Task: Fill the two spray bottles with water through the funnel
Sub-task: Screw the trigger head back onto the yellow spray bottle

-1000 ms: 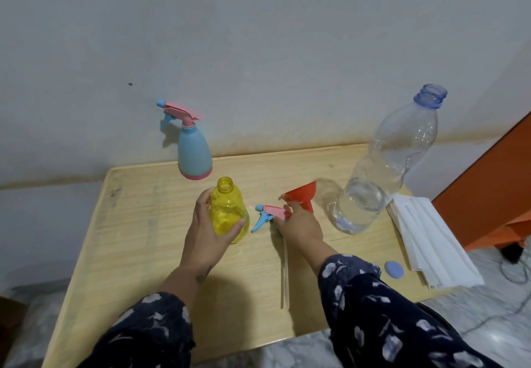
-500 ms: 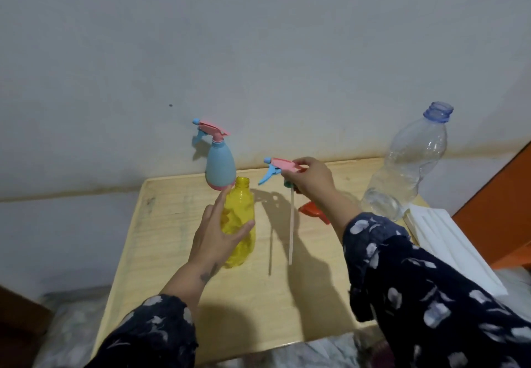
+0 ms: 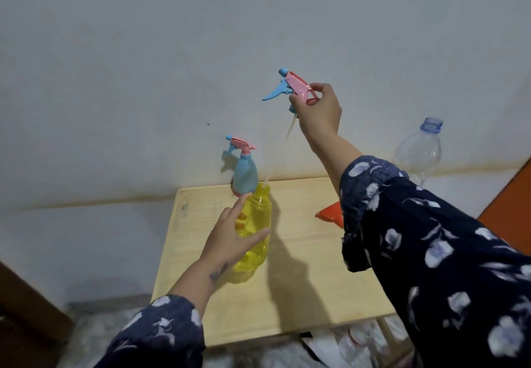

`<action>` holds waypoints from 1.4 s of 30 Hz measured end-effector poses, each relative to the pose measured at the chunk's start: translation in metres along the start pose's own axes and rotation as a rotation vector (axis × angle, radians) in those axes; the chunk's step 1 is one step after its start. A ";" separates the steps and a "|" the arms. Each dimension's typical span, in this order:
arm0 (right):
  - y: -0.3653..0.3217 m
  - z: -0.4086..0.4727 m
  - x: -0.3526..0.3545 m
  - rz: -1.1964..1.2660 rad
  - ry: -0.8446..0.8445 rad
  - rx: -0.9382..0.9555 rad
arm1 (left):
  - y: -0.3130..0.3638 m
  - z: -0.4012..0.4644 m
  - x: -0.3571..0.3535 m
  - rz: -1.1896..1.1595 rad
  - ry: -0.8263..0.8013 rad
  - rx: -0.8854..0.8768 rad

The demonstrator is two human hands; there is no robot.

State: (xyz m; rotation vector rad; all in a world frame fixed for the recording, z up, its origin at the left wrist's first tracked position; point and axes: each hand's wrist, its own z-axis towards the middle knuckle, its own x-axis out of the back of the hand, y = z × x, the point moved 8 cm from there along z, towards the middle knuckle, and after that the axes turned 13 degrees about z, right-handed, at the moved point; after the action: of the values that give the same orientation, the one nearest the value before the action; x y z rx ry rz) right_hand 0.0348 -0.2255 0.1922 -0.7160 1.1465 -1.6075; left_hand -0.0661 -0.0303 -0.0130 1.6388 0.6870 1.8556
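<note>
Yellow translucent plastic spray bottle [image 3: 254, 232] stands upright on the pale wooden bench [image 3: 301, 295], its open neck pointing up, with the left hand [image 3: 230, 238] clamped around its body. Raised above it, the right hand [image 3: 319, 111] has its grip pinched on a pink-and-blue trigger spray head [image 3: 290, 87], nozzle pointing left; its thin dip tube [image 3: 277, 155] slants down-left, tip at the bottle's mouth. Behind stands a capped blue spray bottle [image 3: 244, 175]. An orange plastic funnel [image 3: 330, 214] lies right, a clear water bottle [image 3: 419, 152] farther right.

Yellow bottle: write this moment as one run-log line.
left hand grips yellow bottle | right hand holds sprayer above | funnel on table
</note>
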 end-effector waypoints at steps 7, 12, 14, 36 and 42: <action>-0.028 -0.016 0.001 0.014 0.042 0.067 | 0.013 -0.010 0.018 -0.032 0.010 -0.027; -0.053 -0.015 0.008 0.000 0.061 0.110 | 0.021 -0.016 0.025 -0.048 0.010 -0.027; -0.054 -0.020 0.009 -0.010 0.057 0.121 | 0.027 -0.017 0.026 -0.044 0.007 -0.045; -0.041 -0.067 0.020 0.189 -0.401 -0.188 | 0.130 0.008 0.052 -0.053 0.099 -0.107; -0.030 -0.074 0.053 0.299 -0.522 -0.386 | 0.142 -0.009 0.023 -0.201 0.002 -0.096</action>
State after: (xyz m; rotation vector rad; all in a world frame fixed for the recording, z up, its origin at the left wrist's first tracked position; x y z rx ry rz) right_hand -0.0578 -0.2493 0.1881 -1.0804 1.1122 -0.8799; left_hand -0.0879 -0.1151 0.1021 1.4518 0.7245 1.7194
